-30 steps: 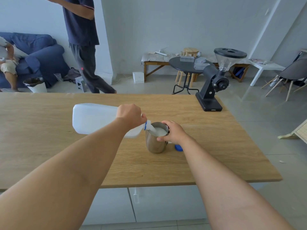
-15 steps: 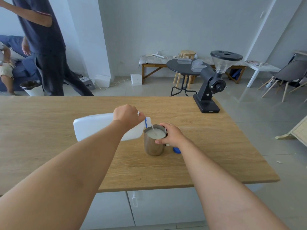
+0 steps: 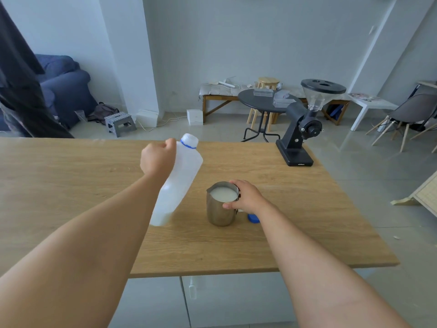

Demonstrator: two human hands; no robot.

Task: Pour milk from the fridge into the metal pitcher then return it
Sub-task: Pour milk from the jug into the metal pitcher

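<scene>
White walls [image 3: 236, 39], grey tiled floor [image 3: 369, 166].

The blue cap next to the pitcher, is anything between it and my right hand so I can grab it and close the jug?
Nothing visible blocks it. The blue cap lies on the table just beside the right hand, partly hidden under the wrist. That hand grips the metal pitcher; the left hand holds the milk jug.
</scene>
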